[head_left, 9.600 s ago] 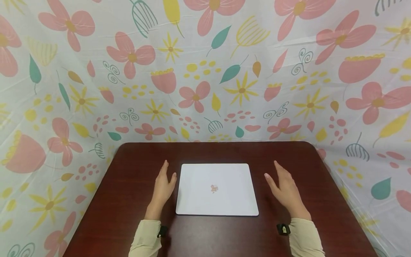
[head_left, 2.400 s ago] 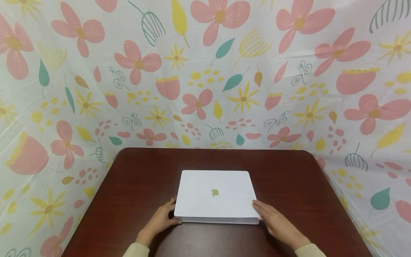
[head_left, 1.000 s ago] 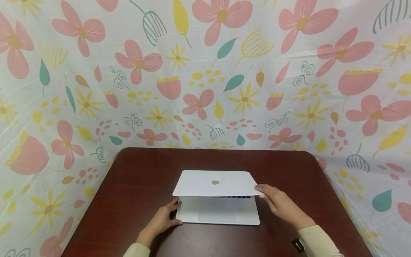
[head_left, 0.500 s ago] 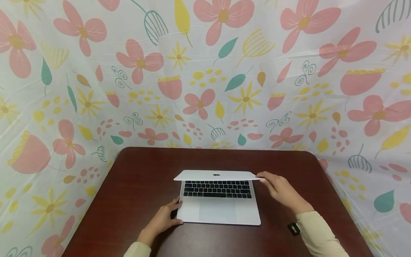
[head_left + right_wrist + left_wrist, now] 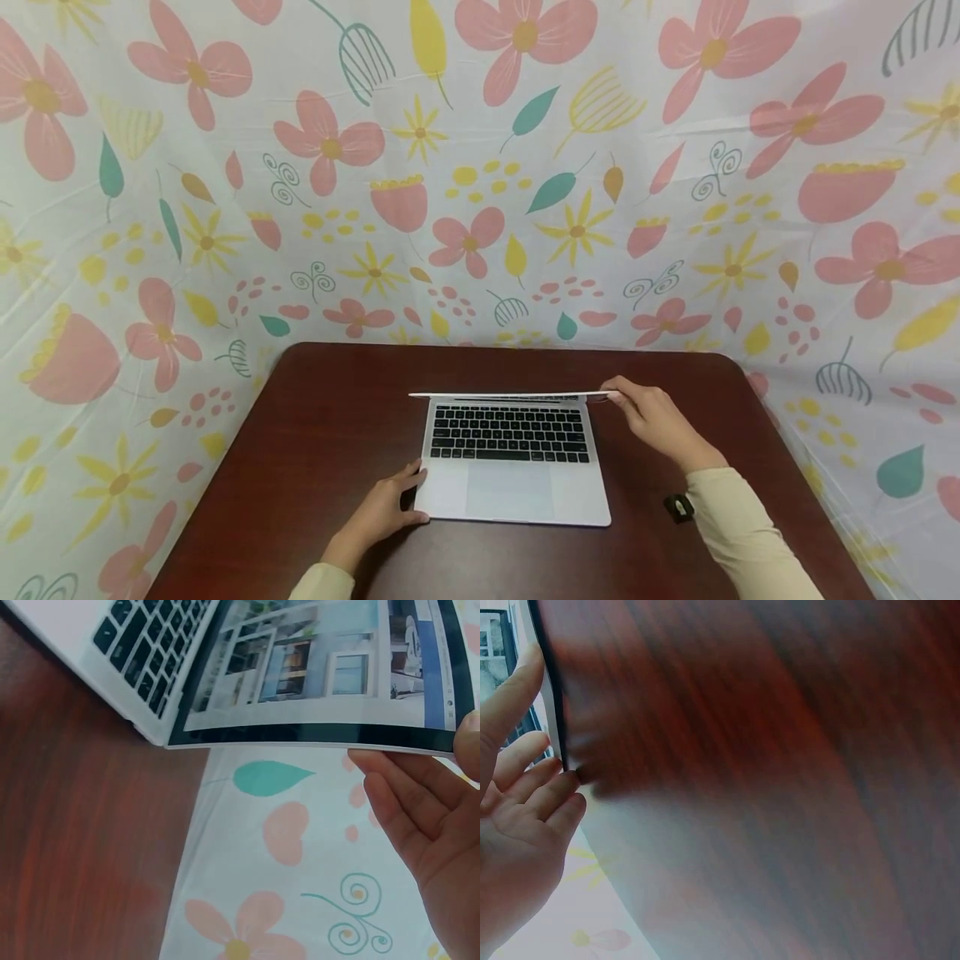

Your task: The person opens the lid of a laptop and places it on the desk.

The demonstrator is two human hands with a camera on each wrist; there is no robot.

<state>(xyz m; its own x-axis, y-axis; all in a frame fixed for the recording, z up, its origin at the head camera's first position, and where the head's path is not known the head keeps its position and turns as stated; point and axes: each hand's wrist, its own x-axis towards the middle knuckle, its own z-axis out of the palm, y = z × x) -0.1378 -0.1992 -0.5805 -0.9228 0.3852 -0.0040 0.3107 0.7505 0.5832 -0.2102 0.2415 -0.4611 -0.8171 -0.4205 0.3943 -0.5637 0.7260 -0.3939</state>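
A silver laptop lies on the table, its keyboard uncovered and its lid seen nearly edge-on in the head view. At the base's left front corner, my left hand holds the side edge, thumb near the front corner. The left wrist view shows that hand against the laptop's edge. My right hand pinches the lid's right upper corner. In the right wrist view, the thumb of the hand is on the screen side, with the other fingers behind the lid; the screen is lit.
The dark red-brown wooden table has rounded far corners. Behind it and at both sides hangs a white flower-printed cloth. A small black device sits at the right wrist.
The laptop was closed with both hands apart from it; then the hands took hold. The right hand has swung the lid up and back, uncovering the keyboard. The left hand has stayed at the base corner.
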